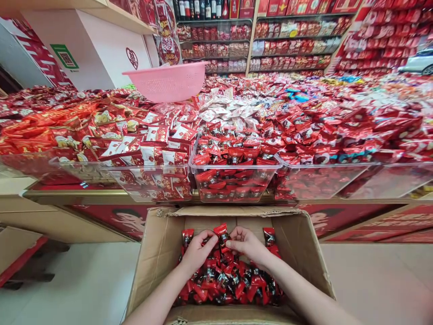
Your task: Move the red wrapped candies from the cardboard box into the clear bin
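Observation:
Between my hands, a red and black wrapped candy [222, 235] is held upright over an open cardboard box [152, 266]. The fingertips of my left hand [199, 248] pinch its left edge. Thumb and fingers of my right hand [248, 243] close on its right side. Below them, many similar wrapped candies [233, 284] lie heaped in the box, partly covered by my forearms. Directly behind the box stands a clear plastic bin [237, 180] filled with the same kind of red and black packets.
More clear bins of wrapped sweets line the counter, including white and red packets [155, 155]. A pink basket [165, 83] rests on the heap. Stocked shelves [250, 40] stand behind, and tiled floor [372, 280] shows beside the box.

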Demonstrator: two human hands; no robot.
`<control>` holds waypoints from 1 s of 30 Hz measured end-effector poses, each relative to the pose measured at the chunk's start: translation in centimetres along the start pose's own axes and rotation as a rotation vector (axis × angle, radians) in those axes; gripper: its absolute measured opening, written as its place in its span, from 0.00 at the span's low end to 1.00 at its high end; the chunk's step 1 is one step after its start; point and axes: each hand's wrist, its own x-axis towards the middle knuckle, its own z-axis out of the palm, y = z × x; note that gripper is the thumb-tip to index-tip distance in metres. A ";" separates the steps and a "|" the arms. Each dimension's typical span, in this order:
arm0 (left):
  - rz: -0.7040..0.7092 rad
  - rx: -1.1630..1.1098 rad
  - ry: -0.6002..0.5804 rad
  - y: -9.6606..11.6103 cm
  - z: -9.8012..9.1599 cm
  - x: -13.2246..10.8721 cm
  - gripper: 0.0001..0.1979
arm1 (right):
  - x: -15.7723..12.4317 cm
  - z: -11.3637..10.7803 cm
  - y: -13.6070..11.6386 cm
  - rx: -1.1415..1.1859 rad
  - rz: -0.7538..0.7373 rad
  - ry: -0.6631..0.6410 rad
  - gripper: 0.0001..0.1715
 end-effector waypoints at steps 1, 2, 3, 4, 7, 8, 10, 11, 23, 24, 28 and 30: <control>0.002 0.015 -0.011 0.0 0.0 0.0 0.09 | 0.1 0.0 0.3 -0.019 -0.012 0.003 0.18; 0.003 0.031 -0.024 0.1 -0.1 0.0 0.10 | 0.2 0.0 0.5 -0.036 -0.029 0.006 0.17; 0.004 0.049 -0.038 0.1 -0.1 0.0 0.10 | 0.3 -0.1 0.8 -0.052 -0.047 0.008 0.17; 0.005 0.067 -0.052 0.1 -0.1 0.0 0.11 | 0.4 -0.1 1.1 -0.070 -0.064 0.007 0.16; 0.017 0.115 -0.064 0.0 -0.1 0.1 0.10 | 0.5 -0.3 1.4 -0.158 -0.092 -0.024 0.15; 0.027 0.132 -0.068 0.0 -0.1 0.1 0.09 | 0.5 -0.3 1.3 -0.195 -0.111 -0.035 0.14; 0.054 0.168 -0.085 0.1 0.0 0.0 0.09 | 0.2 -0.1 0.8 -0.271 -0.183 -0.042 0.15; 0.069 0.189 -0.098 0.2 0.1 -0.1 0.09 | 0.0 0.0 0.5 -0.320 -0.229 -0.044 0.15; 0.059 0.123 -0.052 -0.2 -0.6 -0.8 0.13 | -7.5 -0.1 -17.1 -0.864 -0.926 0.107 0.06; 0.046 0.128 -0.044 -0.4 -0.6 -0.8 0.13 | -7.6 -0.2 -19.3 -0.874 -1.004 0.193 0.07; 0.025 0.174 -0.085 -0.5 -0.4 -0.8 0.12 | -5.6 -0.1 -25.1 -1.049 -1.133 0.358 0.08; 0.024 0.180 -0.094 -0.5 -0.5 -0.9 0.12 | -4.0 0.2 -26.3 -1.166 -1.122 0.328 0.08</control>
